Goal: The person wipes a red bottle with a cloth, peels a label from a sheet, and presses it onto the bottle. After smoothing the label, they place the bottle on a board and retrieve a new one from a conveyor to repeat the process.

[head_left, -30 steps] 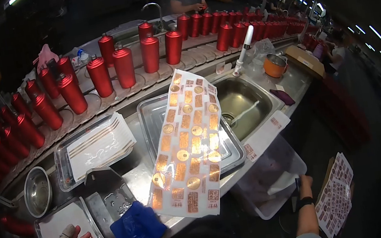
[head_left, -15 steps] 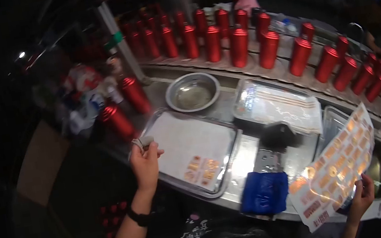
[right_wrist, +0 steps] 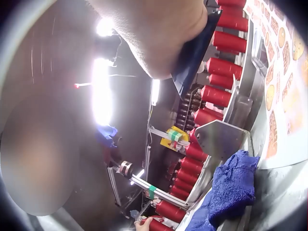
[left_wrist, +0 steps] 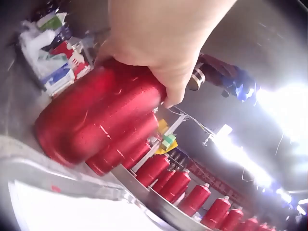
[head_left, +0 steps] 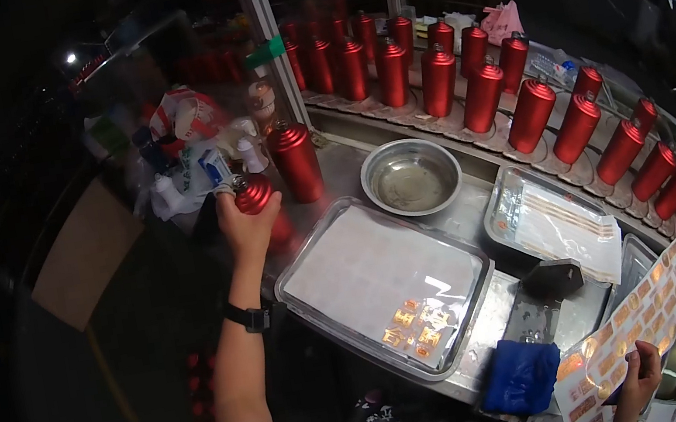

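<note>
My left hand (head_left: pixel 245 224) grips a red bottle (head_left: pixel 255 192) round its shoulder, at the counter's left end. In the left wrist view that bottle (left_wrist: pixel 91 115) is tilted, its base toward the lower left. A second red bottle (head_left: pixel 295 165) stands close beside it. My right hand (head_left: pixel 641 379) is at the lower right, in front of a sheet of gold and red decals (head_left: pixel 623 334). In the right wrist view it holds a dark flat blade-like piece (right_wrist: pixel 198 53); what kind I cannot tell.
A tray (head_left: pixel 478 288) holds white paper with several gold decals. Behind it stands a metal bowl (head_left: pixel 412 177) of water. A folded blue cloth (head_left: pixel 519 377) lies at the front edge, near a dark angled plate (head_left: pixel 550 279). Red bottles (head_left: pixel 530 114) line a curved conveyor.
The view has swung left along the counter. My left hand has come from above the paper tray to a red bottle and taken hold of it. The right hand stays near the decal sheet.
</note>
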Motion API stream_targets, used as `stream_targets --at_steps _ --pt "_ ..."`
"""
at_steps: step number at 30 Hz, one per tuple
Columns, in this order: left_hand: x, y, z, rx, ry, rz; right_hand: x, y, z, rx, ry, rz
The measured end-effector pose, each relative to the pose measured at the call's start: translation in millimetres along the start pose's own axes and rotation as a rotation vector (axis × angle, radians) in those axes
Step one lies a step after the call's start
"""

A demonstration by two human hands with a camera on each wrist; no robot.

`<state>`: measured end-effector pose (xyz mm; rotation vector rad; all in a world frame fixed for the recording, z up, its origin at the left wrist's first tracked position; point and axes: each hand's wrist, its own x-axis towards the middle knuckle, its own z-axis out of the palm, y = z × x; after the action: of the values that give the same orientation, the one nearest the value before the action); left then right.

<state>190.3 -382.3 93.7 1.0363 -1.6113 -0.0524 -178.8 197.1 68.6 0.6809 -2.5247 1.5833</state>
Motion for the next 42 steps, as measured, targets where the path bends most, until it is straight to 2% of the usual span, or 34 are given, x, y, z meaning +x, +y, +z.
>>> stream_targets --at_steps 4,7,8,10,11,12,13,14,16,17,18,20,22,25,27,31,32,33,34,35,36,38,39,41,42 --pt "-3 5 -19 -0.123 -0.003 -0.053 1 -2 5 0.064 -0.044 0.040" --pt "-6 61 -46 -0.342 -0.048 -0.053 -1 -34 24 0.098 -0.104 0.055" --pt "-9 79 -51 -0.559 -0.057 -0.156 -4 -42 32 0.078 -0.129 0.025" --pt "-17 122 -68 -0.794 -0.207 -0.344 -12 -72 54 0.125 -0.242 0.037" --pt "-23 141 -71 -0.945 -0.322 -0.446 -17 -64 67 0.131 -0.296 -0.105" --pt "-32 159 -70 -1.100 -0.435 -0.541 -21 -75 74 0.090 -0.418 -0.162" --pt "-45 176 -64 -1.177 -0.544 -0.608 -23 -94 86 -0.004 -0.462 -0.383" --pt "-60 193 -57 -1.234 -0.650 -0.775 -26 -114 92 -0.031 -0.566 -0.478" --pt "-87 224 -39 -1.343 -0.937 -0.989 -31 -128 106 0.115 -0.608 -0.690" --pt "-99 244 -33 -1.347 -1.047 -1.041 -34 -129 106 0.112 -0.643 -0.741" --pt "-109 261 -24 -1.351 -1.179 -1.057 -34 -127 105 0.116 -0.682 -0.798" --pt "-135 280 -6 -1.298 -1.289 -1.094 -41 -105 96 0.037 -0.676 -0.724" --pt "-141 295 2 -1.189 -1.418 -1.005 -53 -81 88 -0.001 -0.634 -0.641" --pt "-151 306 12 -1.245 -1.615 -0.947 -64 -51 80 0.093 -0.615 -0.546" --pt "-156 307 15 -1.242 -1.630 -0.876 -66 -47 75 0.130 -0.625 -0.500" --pt "-152 300 5 -1.135 -1.478 -0.813 -51 -66 67 0.151 -0.684 -0.519" --pt "-135 292 -9 -1.039 -1.356 -0.704 -45 -69 65 0.131 -0.701 -0.543" --pt "-115 279 -24 -0.941 -1.236 -0.598 -42 -69 62 0.119 -0.710 -0.477" --pt "-108 267 -30 -1.037 -1.015 -0.571 -42 -64 59 0.105 -0.719 -0.411" --pt "-100 252 -35 -0.931 -0.839 -0.411 -39 -49 52 0.107 -0.728 -0.358" --pt "-85 231 -37 -0.862 -0.647 -0.325 -38 -45 52 0.156 -0.672 -0.313" --pt "-54 188 -40 -0.769 -0.365 -0.290 -35 -42 48 0.133 -0.634 -0.168" --pt "-35 163 -39 -0.703 -0.288 -0.232 -33 -45 47 0.144 -0.618 -0.110" --pt "-4 95 -28 -0.302 -0.082 -0.163 -33 -45 47 0.138 -0.585 -0.031" --pt "-2 96 -33 -0.013 0.004 -0.120 -27 -22 40 0.170 -0.574 -0.008"
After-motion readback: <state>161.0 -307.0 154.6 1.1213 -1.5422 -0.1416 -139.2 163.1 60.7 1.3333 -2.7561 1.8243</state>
